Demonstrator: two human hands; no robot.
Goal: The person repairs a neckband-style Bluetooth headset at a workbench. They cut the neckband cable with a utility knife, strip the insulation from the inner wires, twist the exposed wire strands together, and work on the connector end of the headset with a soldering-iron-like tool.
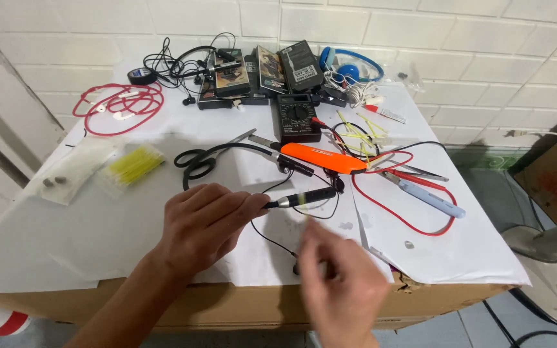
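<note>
The left hand [204,222] pinches a plug [301,198], its long axis pointing right; the blurred right hand [343,283] hovers just nearer, grip unclear.

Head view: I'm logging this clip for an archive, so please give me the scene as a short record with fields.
Setting: paper-covered table against a white tiled wall
Left hand: left hand grips a thin black wired probe by its rear end
Right hand: right hand is motion-blurred, near the table's front edge; whether it grasps anything cannot be told
Centre: black multimeter, orange tool, black scissors
Left side: coiled red cable, yellow pieces in a bag
Back: blue headphones
</note>
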